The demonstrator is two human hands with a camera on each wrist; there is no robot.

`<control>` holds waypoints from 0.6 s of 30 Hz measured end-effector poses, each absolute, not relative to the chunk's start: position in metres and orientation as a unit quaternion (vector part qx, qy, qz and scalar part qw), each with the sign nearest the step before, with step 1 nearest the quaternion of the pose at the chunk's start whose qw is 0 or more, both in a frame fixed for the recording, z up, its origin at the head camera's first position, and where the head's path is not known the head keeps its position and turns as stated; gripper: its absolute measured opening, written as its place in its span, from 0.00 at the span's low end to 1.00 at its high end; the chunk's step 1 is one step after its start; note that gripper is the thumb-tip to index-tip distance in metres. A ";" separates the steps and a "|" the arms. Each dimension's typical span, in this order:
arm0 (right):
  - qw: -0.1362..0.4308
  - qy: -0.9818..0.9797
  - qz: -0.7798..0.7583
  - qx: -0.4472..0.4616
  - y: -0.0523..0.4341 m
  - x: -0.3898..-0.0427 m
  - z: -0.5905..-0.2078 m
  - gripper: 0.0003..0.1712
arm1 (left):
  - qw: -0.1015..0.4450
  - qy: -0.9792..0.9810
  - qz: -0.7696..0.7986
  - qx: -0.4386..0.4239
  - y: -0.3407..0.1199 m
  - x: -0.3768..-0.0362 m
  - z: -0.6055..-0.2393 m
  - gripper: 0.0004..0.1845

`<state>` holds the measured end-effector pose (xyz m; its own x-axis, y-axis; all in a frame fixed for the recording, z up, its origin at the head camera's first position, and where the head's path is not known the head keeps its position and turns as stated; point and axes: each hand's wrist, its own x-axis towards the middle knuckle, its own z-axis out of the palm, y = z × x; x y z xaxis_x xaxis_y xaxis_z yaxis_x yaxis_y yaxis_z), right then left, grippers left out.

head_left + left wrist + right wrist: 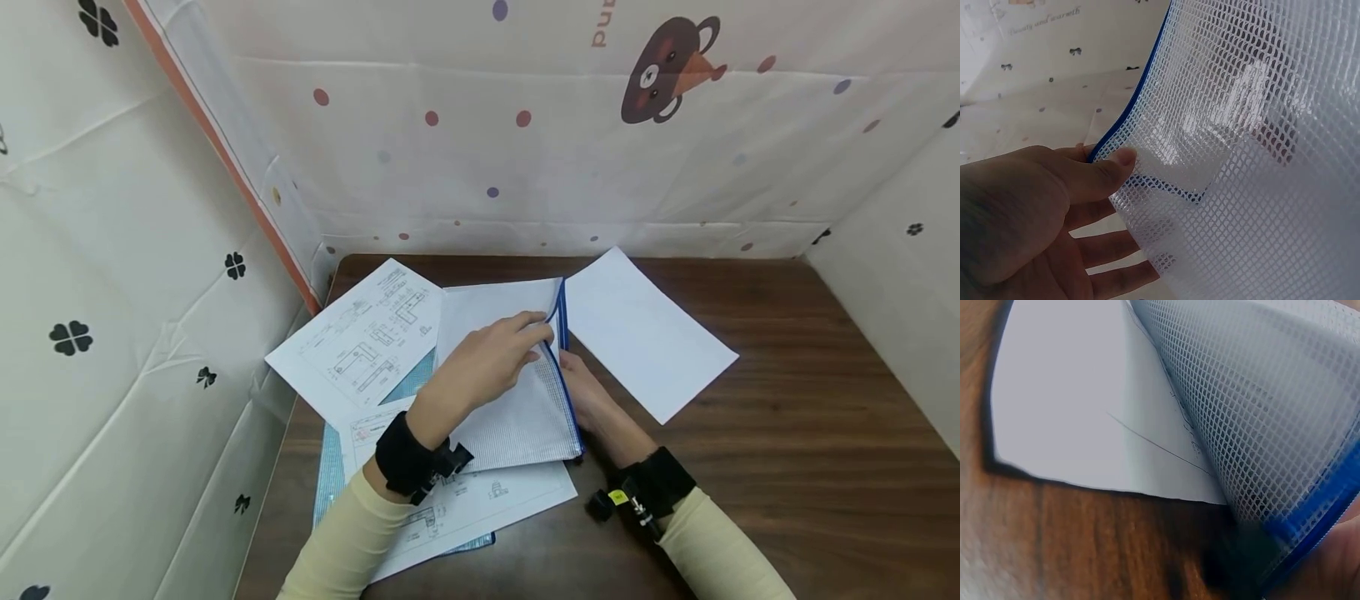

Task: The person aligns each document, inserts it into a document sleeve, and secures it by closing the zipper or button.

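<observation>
Near the middle of the dark wooden table (pixel 787 400) lies a white mesh zip pouch (pixel 517 400) with a blue zipper edge (pixel 564 367). Its long axis runs from the person toward the back wall, and the zipper edge faces right, its far end lifted and gaping. The left hand (pixel 487 362) reaches across the pouch and pinches the upper mesh layer at that edge; the left wrist view shows the thumb (pixel 1113 165) pressed on the mesh against the fingers behind it, raising the flap. The right hand (pixel 592 400) sits just right of the zipper edge, mostly hidden under the flap, so the pictures do not tell how its fingers lie; the right wrist view shows only a bit of skin beside the blue edge.

A blank white sheet (pixel 645 333) lies angled to the right, one side tucked into the pouch's mouth. To the left, a sheet of technical drawings (pixel 360 346) lies tilted, touching the pouch. A second printed sheet (pixel 465 500) sits under the pouch's near end, on top of a light blue folder (pixel 330 467). Patterned cloth walls (pixel 525 125) close in the table at the back and sides.
</observation>
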<state>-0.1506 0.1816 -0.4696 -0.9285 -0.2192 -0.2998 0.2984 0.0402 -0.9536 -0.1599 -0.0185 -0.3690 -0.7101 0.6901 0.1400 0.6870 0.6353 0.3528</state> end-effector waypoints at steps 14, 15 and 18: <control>0.182 0.677 -0.713 -0.007 0.181 -0.151 -0.474 0.14 | 0.008 0.903 0.159 0.398 -0.011 -0.166 -0.374 0.19; 0.183 0.676 -0.714 -0.011 0.181 -0.151 -0.474 0.14 | 0.008 0.903 0.158 0.400 -0.011 -0.166 -0.374 0.19; 0.185 0.669 -0.719 -0.012 0.181 -0.151 -0.475 0.12 | 0.006 0.900 0.162 0.404 -0.011 -0.167 -0.375 0.19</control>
<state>-0.1514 0.1811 -0.4747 -0.9314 -0.2817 -0.2306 0.2503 -0.0354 -0.9675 -0.1670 -0.0115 -0.3754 -0.6727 0.7300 0.1206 0.7264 0.6206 0.2953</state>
